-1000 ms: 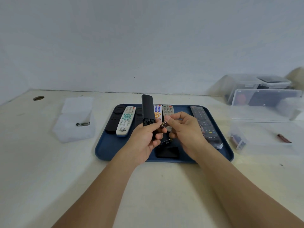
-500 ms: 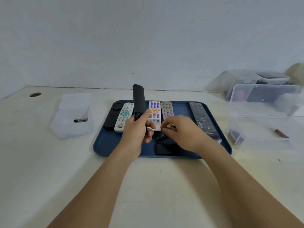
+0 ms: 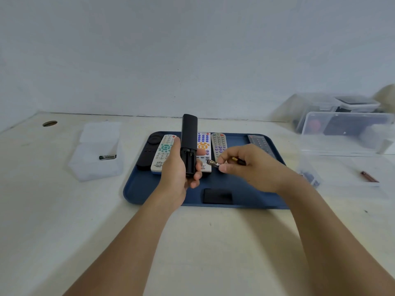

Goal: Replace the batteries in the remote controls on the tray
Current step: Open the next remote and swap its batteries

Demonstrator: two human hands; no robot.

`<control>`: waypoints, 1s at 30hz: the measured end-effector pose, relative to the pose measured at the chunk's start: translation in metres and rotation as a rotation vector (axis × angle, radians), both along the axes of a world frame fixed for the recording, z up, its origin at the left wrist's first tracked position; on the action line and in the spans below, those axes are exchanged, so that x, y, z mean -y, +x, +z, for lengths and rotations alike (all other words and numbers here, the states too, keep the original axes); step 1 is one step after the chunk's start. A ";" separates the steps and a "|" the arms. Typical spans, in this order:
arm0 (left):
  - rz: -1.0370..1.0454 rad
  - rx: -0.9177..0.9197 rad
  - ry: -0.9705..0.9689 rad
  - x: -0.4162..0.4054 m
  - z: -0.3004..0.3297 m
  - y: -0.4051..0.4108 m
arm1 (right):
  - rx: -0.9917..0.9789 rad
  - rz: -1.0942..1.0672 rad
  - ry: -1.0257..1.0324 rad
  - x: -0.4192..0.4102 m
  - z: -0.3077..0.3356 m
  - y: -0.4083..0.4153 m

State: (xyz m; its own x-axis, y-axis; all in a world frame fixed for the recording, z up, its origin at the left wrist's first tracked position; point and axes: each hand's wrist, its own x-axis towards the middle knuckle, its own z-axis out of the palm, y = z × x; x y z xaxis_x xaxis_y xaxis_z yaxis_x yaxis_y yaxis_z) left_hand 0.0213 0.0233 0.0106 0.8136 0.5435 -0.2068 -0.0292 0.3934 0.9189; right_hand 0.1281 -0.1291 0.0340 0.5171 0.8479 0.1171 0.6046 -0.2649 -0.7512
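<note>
A pale wooden table (image 3: pixel 192 242) runs up to a plain white wall, and a blue tray (image 3: pixel 145 189) sits in the middle of it.

The right hand (image 3: pixel 252 167) pinches a small battery (image 3: pixel 213 163) between its thumb and fingertips, the battery's metal end pointing left toward the open back of a black remote (image 3: pixel 189 142). A second battery (image 3: pixel 237 160) shows partly from inside the same hand, tucked under the curled fingers. The pinched battery is just beside the black remote, not touching it.

The left hand (image 3: pixel 177 174) grips the black remote around its lower part, thumb on the left edge and fingers wrapped round the right. The remote stands nearly upright above the tray, back facing the camera, with its battery compartment uncovered and showing no battery in it.

On the near part of the tray, between the two wrists, lies a flat black battery cover (image 3: pixel 217 195). Farther back on the tray lie the other remotes side by side: a black one with a round pad (image 3: pixel 149 150) at far left, a white one with green buttons (image 3: pixel 163 152), a white one with blue and orange buttons (image 3: pixel 204 144), a grey one (image 3: pixel 219 143), and a dark one (image 3: pixel 259 144) at the right, partly behind the right hand.

Left of the tray a clear plastic box (image 3: pixel 98 150) holds one battery with a green label (image 3: pixel 107 157). To the right are more clear containers (image 3: pixel 346 129); a reddish battery (image 3: pixel 369 176) lies near the right edge.
</note>
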 end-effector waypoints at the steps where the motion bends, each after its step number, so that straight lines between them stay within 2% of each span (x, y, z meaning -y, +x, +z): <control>1: -0.029 0.014 -0.004 0.000 0.001 0.000 | -0.093 0.012 0.048 0.002 0.002 0.000; 6: -0.144 0.079 -0.033 0.006 0.002 -0.001 | -0.360 0.067 0.091 -0.003 0.000 -0.008; 11: -0.180 0.104 -0.034 0.007 0.002 -0.003 | -0.435 -0.056 0.186 -0.003 -0.003 -0.002; 13: -0.198 0.112 -0.043 0.007 0.002 -0.003 | -0.396 -0.099 0.227 -0.003 -0.001 -0.006; 17: -0.212 0.117 -0.062 0.008 -0.001 -0.002 | -0.193 -0.112 0.339 -0.009 0.003 -0.014; 21: -0.216 0.099 -0.048 0.009 -0.001 -0.002 | -0.048 -0.185 0.372 -0.015 -0.004 -0.015; 24: -0.215 0.084 -0.038 0.009 -0.001 -0.001 | -0.046 -0.243 0.436 -0.019 -0.006 -0.019; 30: -0.203 0.041 -0.025 0.014 0.001 -0.003 | -0.169 -0.284 0.566 -0.026 -0.008 -0.027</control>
